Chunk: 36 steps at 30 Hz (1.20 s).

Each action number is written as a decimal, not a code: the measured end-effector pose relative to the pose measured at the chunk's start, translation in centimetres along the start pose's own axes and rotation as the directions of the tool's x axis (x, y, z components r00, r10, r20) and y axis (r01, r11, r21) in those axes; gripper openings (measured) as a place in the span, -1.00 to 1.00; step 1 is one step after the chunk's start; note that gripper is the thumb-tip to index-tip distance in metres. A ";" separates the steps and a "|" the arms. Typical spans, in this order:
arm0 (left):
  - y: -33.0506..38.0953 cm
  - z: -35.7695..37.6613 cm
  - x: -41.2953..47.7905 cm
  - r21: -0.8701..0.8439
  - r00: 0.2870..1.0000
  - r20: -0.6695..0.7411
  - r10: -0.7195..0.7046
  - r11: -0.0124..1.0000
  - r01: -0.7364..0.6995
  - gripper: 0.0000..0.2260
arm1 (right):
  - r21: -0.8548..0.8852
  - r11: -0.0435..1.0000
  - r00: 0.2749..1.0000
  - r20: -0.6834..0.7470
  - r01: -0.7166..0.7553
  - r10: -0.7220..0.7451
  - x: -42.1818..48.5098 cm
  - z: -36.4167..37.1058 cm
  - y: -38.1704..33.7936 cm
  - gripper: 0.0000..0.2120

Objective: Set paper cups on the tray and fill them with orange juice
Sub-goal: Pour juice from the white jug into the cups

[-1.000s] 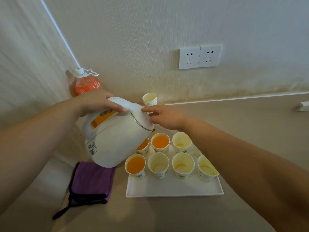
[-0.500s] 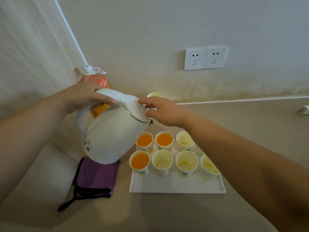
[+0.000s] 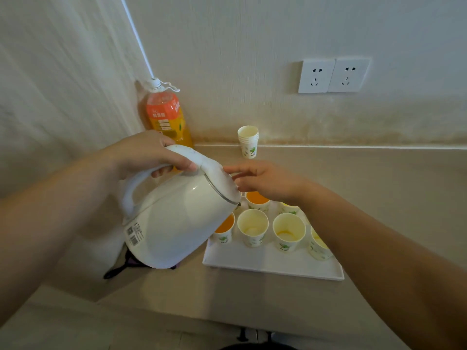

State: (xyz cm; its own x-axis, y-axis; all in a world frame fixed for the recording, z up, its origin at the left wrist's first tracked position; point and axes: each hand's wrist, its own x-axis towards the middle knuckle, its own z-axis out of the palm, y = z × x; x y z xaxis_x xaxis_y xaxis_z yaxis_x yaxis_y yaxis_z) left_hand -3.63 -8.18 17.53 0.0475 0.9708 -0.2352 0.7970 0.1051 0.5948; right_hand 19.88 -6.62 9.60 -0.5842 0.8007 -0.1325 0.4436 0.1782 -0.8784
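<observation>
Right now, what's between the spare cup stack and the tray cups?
Head view: only the right hand, held above the counter, fingers at the lid of the white kettle. The counter between spare cup stack and tray is otherwise bare.

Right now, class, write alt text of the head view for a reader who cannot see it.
A left hand tilts a white kettle by its handle over paper cups on a tray; the right hand touches its lid. Some cups hold orange juice.

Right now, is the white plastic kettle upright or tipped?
Tipped: the kettle leans lid-end down toward a juice-filled paper cup.
</observation>
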 end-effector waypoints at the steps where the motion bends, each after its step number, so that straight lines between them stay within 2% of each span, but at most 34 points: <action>1: 0.0 0.3 -0.2 -0.003 1.000 -0.006 -0.014 1.000 0.014 -0.55 | 0.002 1.000 1.000 0.003 0.002 -0.002 -0.2 0.1 0.1 -0.58; 6: 0.4 1.9 -0.8 -0.014 0.998 -0.007 -0.057 0.998 0.057 -0.66 | 0.020 1.000 0.999 0.037 0.003 -0.003 -1.0 0.7 0.9 -0.57; 12: 0.9 3.4 -1.1 0.011 0.996 -0.009 -0.092 0.996 0.092 -0.65 | 0.107 0.993 0.997 0.059 -0.059 0.053 -1.5 0.8 1.8 -0.59; 19: 1.6 4.2 -1.3 0.022 0.992 -0.021 -0.124 0.992 0.124 -0.61 | 0.196 0.979 0.996 0.074 -0.063 0.050 -2.0 0.9 2.0 -0.61; 36: 2.2 4.1 -1.6 0.084 0.985 -0.043 -0.166 0.982 0.169 -0.58 | 0.247 0.967 0.993 0.115 -0.067 0.039 -1.3 1.0 1.8 -0.62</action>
State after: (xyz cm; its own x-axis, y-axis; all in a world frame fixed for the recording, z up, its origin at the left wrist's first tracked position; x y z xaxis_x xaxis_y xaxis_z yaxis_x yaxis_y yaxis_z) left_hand 0.50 -10.38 16.04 -0.1113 0.9484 -0.2968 0.8412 0.2490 0.4800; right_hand 20.75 -7.96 7.71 -0.6408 0.7360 -0.2186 0.2994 -0.0226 -0.9539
